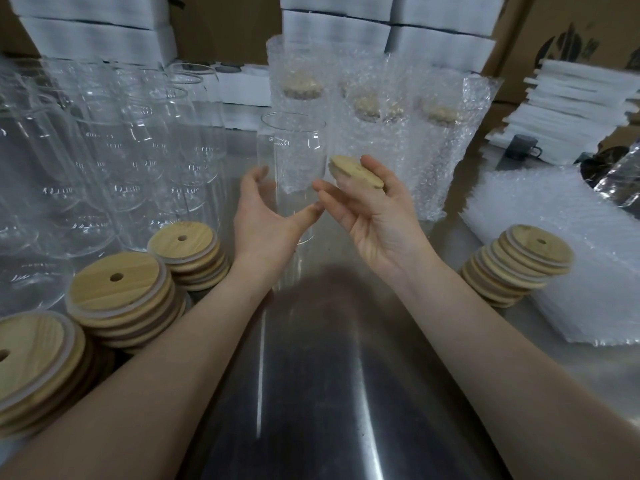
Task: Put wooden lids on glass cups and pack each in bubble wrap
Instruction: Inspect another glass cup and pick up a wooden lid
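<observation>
Left hand: our left hand [270, 216] curls round the lower part of the glass cup [294, 150], thumb in front and fingers behind.
Right hand: our right hand [374, 220], palm up, pinches a wooden lid [356, 173] between its fingers.
Cup: it stands upright and uncovered on the steel table [329, 375].
Lid: tilted, just right of the cup's rim.
Behind: wrapped cups [363, 109] stand in bubble wrap.
Sides: lid stacks [121, 292] and bare glasses [121, 150] to the left; another lid stack [519, 265] to the right.
</observation>
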### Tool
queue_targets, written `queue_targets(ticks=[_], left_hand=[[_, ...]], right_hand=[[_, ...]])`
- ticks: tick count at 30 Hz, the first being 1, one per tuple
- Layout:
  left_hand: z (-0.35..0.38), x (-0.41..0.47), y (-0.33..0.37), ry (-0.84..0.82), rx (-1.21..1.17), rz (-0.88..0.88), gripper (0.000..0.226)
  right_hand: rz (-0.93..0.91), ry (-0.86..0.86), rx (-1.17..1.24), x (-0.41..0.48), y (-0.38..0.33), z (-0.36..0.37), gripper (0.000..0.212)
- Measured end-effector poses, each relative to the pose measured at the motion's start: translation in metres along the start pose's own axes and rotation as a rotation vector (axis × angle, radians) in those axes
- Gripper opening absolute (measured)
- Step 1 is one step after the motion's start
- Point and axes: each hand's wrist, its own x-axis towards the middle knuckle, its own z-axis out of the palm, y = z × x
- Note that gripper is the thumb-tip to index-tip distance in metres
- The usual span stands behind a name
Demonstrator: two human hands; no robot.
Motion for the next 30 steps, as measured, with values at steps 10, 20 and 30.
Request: queue_targets(ticks=[10, 20, 30], left_hand=[[0.001, 0.0, -0.002, 0.002, 0.035, -0.003, 0.084], [0.0, 0.0, 0.0, 0.023, 0.085, -0.027, 0.089], [0.0, 0.001, -0.001, 0.029, 0.083, -0.045, 0.089]], right_hand=[[0.133, 0.165, -0.115, 0.002, -0.001, -0.007, 0.072], [0.151, 0.19, -0.208, 0.005, -0.002, -0.013, 0.065], [0.046, 0.114, -0.241, 0.006, 0.001, -0.012, 0.024]])
